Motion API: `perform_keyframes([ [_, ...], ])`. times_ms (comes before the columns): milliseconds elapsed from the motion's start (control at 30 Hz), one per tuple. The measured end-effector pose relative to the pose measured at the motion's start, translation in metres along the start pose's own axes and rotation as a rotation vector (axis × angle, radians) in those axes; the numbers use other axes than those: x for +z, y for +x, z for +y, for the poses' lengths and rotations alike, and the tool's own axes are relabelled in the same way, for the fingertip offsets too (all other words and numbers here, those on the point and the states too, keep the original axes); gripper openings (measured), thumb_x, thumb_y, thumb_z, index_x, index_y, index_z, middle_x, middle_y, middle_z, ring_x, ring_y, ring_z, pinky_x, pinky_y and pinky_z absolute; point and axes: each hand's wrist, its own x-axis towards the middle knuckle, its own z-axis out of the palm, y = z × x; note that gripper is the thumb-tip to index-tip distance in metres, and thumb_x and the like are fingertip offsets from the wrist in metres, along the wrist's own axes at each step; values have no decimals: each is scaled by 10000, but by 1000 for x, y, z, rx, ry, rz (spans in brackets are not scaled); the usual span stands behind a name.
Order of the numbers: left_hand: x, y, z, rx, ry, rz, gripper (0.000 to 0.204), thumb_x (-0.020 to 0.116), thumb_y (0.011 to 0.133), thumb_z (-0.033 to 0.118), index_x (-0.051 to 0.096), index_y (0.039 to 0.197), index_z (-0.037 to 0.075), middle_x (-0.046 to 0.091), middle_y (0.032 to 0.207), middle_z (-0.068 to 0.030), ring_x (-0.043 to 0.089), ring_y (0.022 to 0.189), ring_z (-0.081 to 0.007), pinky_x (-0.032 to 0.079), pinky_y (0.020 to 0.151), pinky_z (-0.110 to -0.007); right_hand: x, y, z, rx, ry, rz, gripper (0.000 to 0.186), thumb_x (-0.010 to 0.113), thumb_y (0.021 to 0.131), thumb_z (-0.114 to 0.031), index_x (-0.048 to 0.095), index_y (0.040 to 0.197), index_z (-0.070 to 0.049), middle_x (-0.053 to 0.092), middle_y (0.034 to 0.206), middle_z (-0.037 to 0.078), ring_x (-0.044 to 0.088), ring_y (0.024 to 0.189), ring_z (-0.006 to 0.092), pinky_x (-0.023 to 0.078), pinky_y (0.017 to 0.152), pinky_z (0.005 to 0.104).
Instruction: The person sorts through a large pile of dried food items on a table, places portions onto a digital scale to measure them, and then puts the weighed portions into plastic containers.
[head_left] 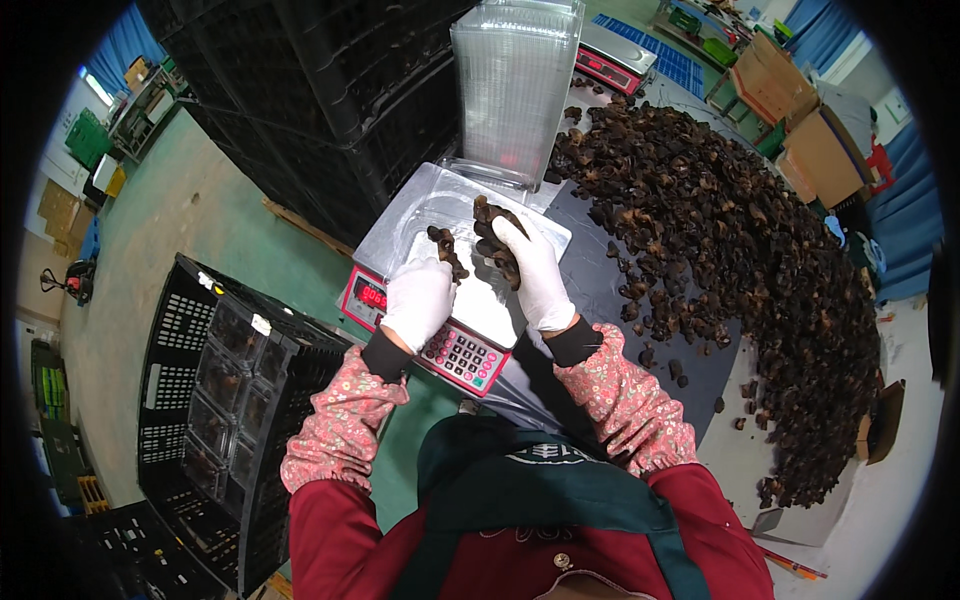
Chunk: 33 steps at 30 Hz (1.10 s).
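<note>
Left hand and right hand, grips closed around dark clumps, work over the scale, probably so it catches spills.

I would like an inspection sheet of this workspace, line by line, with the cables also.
Surface: dark sheet on a pale table, partly under the heap.
Job's things: dark, curled pieces in that heap; red-and-silver scale; clear tray stack beyond it.
Clutter: loose pieces beside the heap.
Grips: left grip, gloved, holds a small clump; right grip, gloved, a larger clump; both over the scale.
Cables: nothing clearly seen.
Surroundings: tall black crates; second scale; black crate with clear boxes, lower left; cardboard boxes, upper right.
</note>
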Motion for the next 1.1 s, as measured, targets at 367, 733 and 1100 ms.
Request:
perform_keyframes([
  [367, -63, -110, -30, -306, -1175, 80, 112, 599, 928, 92, 572, 843, 25, 550, 820, 2, 510, 797, -83, 426, 754, -241, -3, 8, 20, -169, -262, -119, 321, 653, 918, -187, 608, 1159, 21, 618, 1055, 86, 611, 961, 167, 484, 867, 296],
  [733, 77, -234, -32, -409, -44, -650, 324, 597, 892, 389, 696, 931, 83, 678, 934, -173, 664, 864, -360, 525, 745, -482, -38, -18, -17, -673, -1275, -165, 467, 703, 821, -326, 645, 1237, -122, 482, 1401, 201, 412, 1337, 407, 347, 1089, 497],
  [1100, 45, -98, 122, 219, -1022, -649, 306, 516, 926, 56, 625, 1212, 67, 651, 782, -79, 627, 671, -175, 508, 668, -291, -353, -223, -12, -5, -846, 1051, 237, 613, 907, -263, 716, 903, -50, 712, 915, 95, 673, 778, 186, 524, 732, 323],
])
